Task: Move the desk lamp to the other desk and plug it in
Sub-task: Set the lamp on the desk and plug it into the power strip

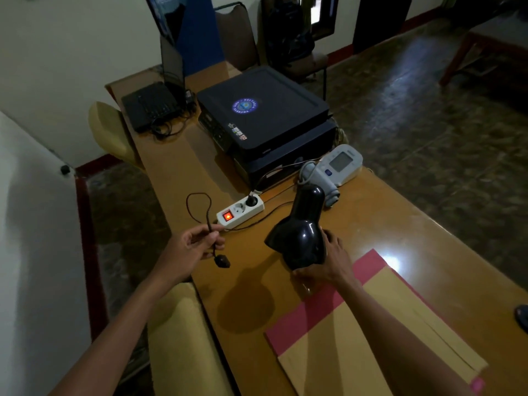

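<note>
Over the desk (pixel 400 232), left hand (pixel 194 247) pinches the cord (pixel 210 224); right hand (pixel 328 261) grips the lamp (pixel 303 232), base hidden.

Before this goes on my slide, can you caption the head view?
Right hand steadies the black desk lamp while left hand holds its cord, plug dangling near the lit power strip.

The desk lamp (pixel 300 232) shade hides its base; a dark object (pixel 522 315) is cut by the right edge.
</note>
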A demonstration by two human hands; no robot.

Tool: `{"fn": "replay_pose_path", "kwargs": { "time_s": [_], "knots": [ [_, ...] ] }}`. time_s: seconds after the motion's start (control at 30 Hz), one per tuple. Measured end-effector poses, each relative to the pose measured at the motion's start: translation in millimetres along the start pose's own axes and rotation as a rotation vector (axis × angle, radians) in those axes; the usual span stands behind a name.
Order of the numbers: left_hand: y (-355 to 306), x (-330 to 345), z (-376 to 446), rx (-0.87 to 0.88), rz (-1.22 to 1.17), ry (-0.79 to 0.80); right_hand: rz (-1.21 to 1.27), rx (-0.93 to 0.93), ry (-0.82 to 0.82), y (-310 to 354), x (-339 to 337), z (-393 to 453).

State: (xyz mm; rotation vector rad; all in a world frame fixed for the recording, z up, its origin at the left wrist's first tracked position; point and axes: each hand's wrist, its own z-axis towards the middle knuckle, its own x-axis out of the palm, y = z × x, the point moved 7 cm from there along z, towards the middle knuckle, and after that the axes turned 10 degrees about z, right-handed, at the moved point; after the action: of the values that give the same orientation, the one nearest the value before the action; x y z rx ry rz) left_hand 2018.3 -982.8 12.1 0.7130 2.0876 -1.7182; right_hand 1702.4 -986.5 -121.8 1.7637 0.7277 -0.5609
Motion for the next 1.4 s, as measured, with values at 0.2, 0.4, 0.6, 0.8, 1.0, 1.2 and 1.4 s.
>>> {"fn": "replay_pose_path", "kwargs": {
  "time_s": [0.2,0.4,0.6,0.8,1.0,1.2,1.4],
  "knots": [
    [-11,16,3,0.018,0.009,0.021,0.071,0.032,-0.052,-34,-35,9],
    [-19,30,2,-0.002,-0.054,-0.047,0.204,0.139,-0.240,-45,0,-6],
    [-16,42,0,0.019,-0.091,-0.045,0.237,0.190,-0.518,-40,-4,-7],
    [-14,53,2,0.038,-0.087,-0.019,0.189,0.137,-0.573,-60,-23,-9],
    [-14,66,6,0.047,-0.111,0.007,0.220,0.168,-0.584,-94,-57,1],
    [-19,79,16,0.043,-0.143,0.020,0.238,0.184,-0.569,-107,-84,23],
    [-28,86,35,0.041,-0.134,-0.015,0.193,0.171,-0.536,-113,-91,45]
  ]
}}
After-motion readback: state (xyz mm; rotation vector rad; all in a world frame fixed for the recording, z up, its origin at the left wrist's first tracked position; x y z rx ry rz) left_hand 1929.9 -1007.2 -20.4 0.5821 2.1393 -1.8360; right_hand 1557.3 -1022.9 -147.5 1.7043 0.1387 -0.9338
